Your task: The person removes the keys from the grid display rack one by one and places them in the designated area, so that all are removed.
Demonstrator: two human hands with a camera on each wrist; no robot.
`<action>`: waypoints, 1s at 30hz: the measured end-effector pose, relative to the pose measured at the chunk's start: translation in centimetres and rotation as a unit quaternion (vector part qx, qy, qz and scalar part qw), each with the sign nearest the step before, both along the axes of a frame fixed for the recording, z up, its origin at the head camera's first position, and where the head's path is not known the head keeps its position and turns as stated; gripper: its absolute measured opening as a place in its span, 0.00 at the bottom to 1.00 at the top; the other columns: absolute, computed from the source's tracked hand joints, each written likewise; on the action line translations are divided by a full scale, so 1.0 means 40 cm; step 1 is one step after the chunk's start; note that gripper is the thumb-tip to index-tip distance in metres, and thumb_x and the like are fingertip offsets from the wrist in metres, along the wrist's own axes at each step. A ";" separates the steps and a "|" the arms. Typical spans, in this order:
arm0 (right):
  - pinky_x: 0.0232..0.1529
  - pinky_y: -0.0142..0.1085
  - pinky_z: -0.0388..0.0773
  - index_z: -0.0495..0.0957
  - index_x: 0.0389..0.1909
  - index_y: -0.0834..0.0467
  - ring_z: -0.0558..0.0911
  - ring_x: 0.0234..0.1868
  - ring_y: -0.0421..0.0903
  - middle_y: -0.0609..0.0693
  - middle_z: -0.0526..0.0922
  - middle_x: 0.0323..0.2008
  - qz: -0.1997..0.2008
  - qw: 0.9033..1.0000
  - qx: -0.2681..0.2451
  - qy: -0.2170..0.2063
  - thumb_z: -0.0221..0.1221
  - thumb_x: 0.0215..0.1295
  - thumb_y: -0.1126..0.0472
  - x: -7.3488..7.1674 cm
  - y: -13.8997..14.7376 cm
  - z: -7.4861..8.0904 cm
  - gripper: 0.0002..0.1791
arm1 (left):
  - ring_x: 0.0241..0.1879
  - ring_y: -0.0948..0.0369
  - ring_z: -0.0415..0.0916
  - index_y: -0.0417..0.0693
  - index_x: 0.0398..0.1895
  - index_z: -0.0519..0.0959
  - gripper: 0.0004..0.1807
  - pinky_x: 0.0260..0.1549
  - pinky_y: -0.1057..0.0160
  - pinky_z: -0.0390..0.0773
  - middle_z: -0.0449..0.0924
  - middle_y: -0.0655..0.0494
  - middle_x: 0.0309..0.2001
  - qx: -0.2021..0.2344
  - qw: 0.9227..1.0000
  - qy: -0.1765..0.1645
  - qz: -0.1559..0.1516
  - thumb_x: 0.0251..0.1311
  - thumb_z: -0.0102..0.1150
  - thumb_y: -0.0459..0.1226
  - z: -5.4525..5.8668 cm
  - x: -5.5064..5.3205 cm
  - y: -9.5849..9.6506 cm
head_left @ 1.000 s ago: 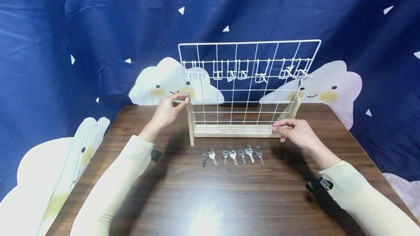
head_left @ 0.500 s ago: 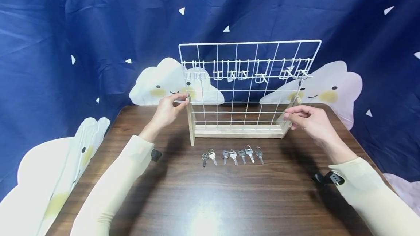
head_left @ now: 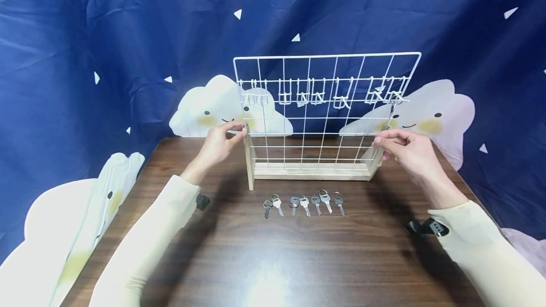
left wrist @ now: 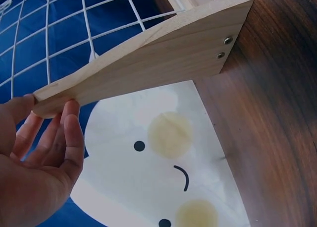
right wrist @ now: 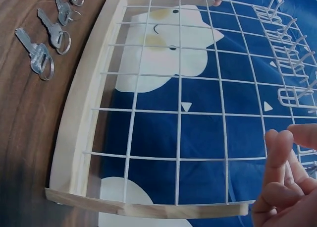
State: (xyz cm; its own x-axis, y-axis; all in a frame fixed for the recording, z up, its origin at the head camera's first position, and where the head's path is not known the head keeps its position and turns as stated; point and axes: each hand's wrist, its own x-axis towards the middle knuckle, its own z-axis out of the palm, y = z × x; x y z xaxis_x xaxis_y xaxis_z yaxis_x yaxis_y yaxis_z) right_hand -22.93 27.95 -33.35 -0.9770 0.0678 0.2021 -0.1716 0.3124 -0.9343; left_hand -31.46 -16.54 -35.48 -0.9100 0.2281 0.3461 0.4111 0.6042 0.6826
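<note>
A white wire grid rack (head_left: 315, 132) stands upright on the table in a wooden stand. White wire hooks (head_left: 341, 102) hang in a row across its upper part. My left hand (head_left: 216, 144) pinches the top of the left wooden side panel (left wrist: 133, 63), thumb on one side and fingers on the other. Beside the grid's right side is my right hand (head_left: 413, 153), fingers loosely curled, thumb near the index fingertip. In the right wrist view this hand appears just past the end of the right wooden panel (right wrist: 148, 210), with nothing visible in its fingers.
Several keys (head_left: 325, 201) with rings lie in a row on the brown table (head_left: 264, 245), in front of the stand's wooden base bar (head_left: 311, 172). A dark blue curtain (head_left: 170, 27) with cloud prints hangs close behind the rack.
My right hand has moved up and to the right, from the right end of the base bar to beside the right panel. My left hand stays on the left panel.
</note>
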 end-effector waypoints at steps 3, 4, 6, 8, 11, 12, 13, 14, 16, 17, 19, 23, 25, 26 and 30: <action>0.25 0.26 0.81 0.86 0.39 0.54 0.83 0.23 0.35 0.34 0.88 0.28 -0.001 0.999 -0.030 0.020 0.65 0.66 0.62 -0.002 0.006 0.007 0.03 | 0.47 0.46 0.86 0.46 0.58 0.80 0.19 0.50 0.52 0.85 0.85 0.44 0.54 0.003 1.000 0.002 0.000 0.68 0.62 0.42 0.000 0.000 0.000; 0.24 0.25 0.80 0.86 0.38 0.52 0.83 0.22 0.34 0.33 0.88 0.28 -0.006 0.999 -0.030 0.027 0.65 0.66 0.63 -0.002 0.008 0.010 0.04 | 0.47 0.46 0.86 0.46 0.59 0.80 0.19 0.50 0.52 0.85 0.85 0.44 0.54 0.002 1.000 0.002 0.000 0.68 0.62 0.42 0.000 0.001 0.000; 0.23 0.25 0.79 0.86 0.36 0.50 0.83 0.21 0.34 0.33 0.88 0.28 -0.010 0.998 -0.039 0.037 0.64 0.66 0.64 -0.003 0.014 0.015 0.05 | 0.47 0.46 0.86 0.46 0.59 0.80 0.19 0.50 0.52 0.85 0.85 0.44 0.54 0.001 1.000 -0.001 0.001 0.68 0.62 0.42 0.000 0.002 0.000; 0.22 0.25 0.79 0.86 0.35 0.49 0.83 0.21 0.33 0.31 0.88 0.27 -0.022 0.998 -0.033 0.054 0.65 0.65 0.64 -0.004 0.019 0.021 0.06 | 0.47 0.46 0.86 0.47 0.59 0.80 0.19 0.50 0.52 0.85 0.85 0.44 0.54 -0.001 1.000 -0.002 0.003 0.68 0.62 0.42 0.000 0.003 0.000; 0.23 0.24 0.80 0.86 0.34 0.51 0.83 0.21 0.32 0.32 0.88 0.26 -0.038 0.995 -0.038 0.081 0.65 0.64 0.66 -0.005 0.024 0.033 0.06 | 0.47 0.46 0.86 0.48 0.58 0.80 0.19 0.51 0.51 0.85 0.85 0.45 0.54 -0.002 1.000 -0.002 0.004 0.68 0.62 0.43 -0.001 0.003 0.000; 0.23 0.24 0.80 0.86 0.34 0.52 0.84 0.20 0.32 0.33 0.88 0.26 -0.044 0.994 -0.044 0.090 0.66 0.63 0.67 -0.005 0.026 0.037 0.06 | 0.47 0.46 0.86 0.48 0.58 0.80 0.19 0.51 0.52 0.85 0.85 0.45 0.54 -0.002 1.000 -0.001 0.004 0.68 0.62 0.43 0.000 0.003 0.001; 0.23 0.25 0.81 0.86 0.33 0.51 0.83 0.20 0.32 0.33 0.88 0.25 -0.055 0.993 -0.045 0.095 0.66 0.63 0.67 -0.005 0.026 0.041 0.06 | 0.47 0.46 0.86 0.48 0.58 0.80 0.19 0.51 0.51 0.85 0.85 0.45 0.53 -0.002 1.000 0.000 0.003 0.68 0.62 0.43 0.000 0.004 0.001; 0.23 0.24 0.80 0.86 0.33 0.51 0.83 0.19 0.33 0.33 0.88 0.25 -0.063 0.992 -0.050 0.097 0.67 0.62 0.66 -0.005 0.027 0.046 0.05 | 0.47 0.46 0.86 0.48 0.59 0.80 0.19 0.50 0.51 0.85 0.85 0.45 0.53 -0.001 1.000 0.000 0.003 0.68 0.62 0.43 0.001 0.004 0.001; 0.23 0.24 0.80 0.85 0.34 0.51 0.82 0.18 0.33 0.32 0.87 0.23 -0.084 0.991 -0.041 0.098 0.68 0.62 0.64 -0.004 0.027 0.053 0.04 | 0.47 0.46 0.86 0.47 0.59 0.80 0.19 0.50 0.52 0.85 0.85 0.44 0.53 0.000 1.000 0.001 0.003 0.68 0.62 0.42 0.001 0.005 0.001; 0.23 0.23 0.80 0.85 0.35 0.51 0.82 0.17 0.33 0.31 0.87 0.23 -0.095 0.990 -0.034 0.097 0.68 0.62 0.63 -0.004 0.027 0.056 0.04 | 0.47 0.46 0.86 0.47 0.59 0.80 0.19 0.50 0.51 0.85 0.85 0.44 0.53 -0.001 1.000 0.000 0.003 0.68 0.62 0.42 0.000 0.005 0.001; 0.24 0.23 0.79 0.84 0.37 0.51 0.81 0.17 0.32 0.29 0.86 0.23 -0.110 0.989 -0.015 0.093 0.68 0.62 0.60 -0.004 0.027 0.061 0.04 | 0.47 0.47 0.86 0.47 0.59 0.80 0.19 0.49 0.51 0.85 0.85 0.44 0.53 -0.001 1.000 -0.002 0.003 0.68 0.62 0.41 -0.001 0.005 0.001; 0.23 0.23 0.79 0.84 0.41 0.55 0.80 0.16 0.32 0.28 0.85 0.23 -0.124 0.987 0.001 0.099 0.69 0.62 0.59 -0.011 0.027 0.065 0.08 | 0.47 0.47 0.86 0.47 0.59 0.80 0.18 0.49 0.51 0.85 0.85 0.45 0.53 0.002 1.000 -0.007 0.004 0.68 0.62 0.42 -0.004 0.005 0.002; 0.22 0.23 0.79 0.85 0.41 0.56 0.80 0.16 0.33 0.29 0.86 0.24 -0.120 0.987 -0.010 0.105 0.69 0.61 0.60 -0.017 0.025 0.066 0.08 | 0.46 0.47 0.86 0.48 0.58 0.80 0.18 0.49 0.51 0.85 0.85 0.45 0.53 0.004 1.000 -0.009 0.005 0.67 0.62 0.42 -0.003 0.006 0.002; 0.22 0.23 0.79 0.85 0.40 0.56 0.80 0.16 0.33 0.30 0.86 0.24 -0.119 0.987 -0.017 0.109 0.69 0.61 0.61 -0.020 0.024 0.066 0.08 | 0.46 0.47 0.86 0.48 0.58 0.80 0.19 0.49 0.51 0.85 0.85 0.45 0.53 0.004 1.000 -0.010 0.006 0.68 0.62 0.42 -0.003 0.006 0.002; 0.21 0.23 0.78 0.85 0.38 0.55 0.80 0.16 0.34 0.32 0.87 0.25 -0.113 0.985 -0.050 0.119 0.70 0.59 0.62 -0.032 0.020 0.068 0.07 | 0.47 0.47 0.86 0.47 0.59 0.80 0.19 0.49 0.51 0.85 0.85 0.45 0.53 0.003 1.000 -0.009 0.006 0.68 0.62 0.42 0.000 0.006 0.002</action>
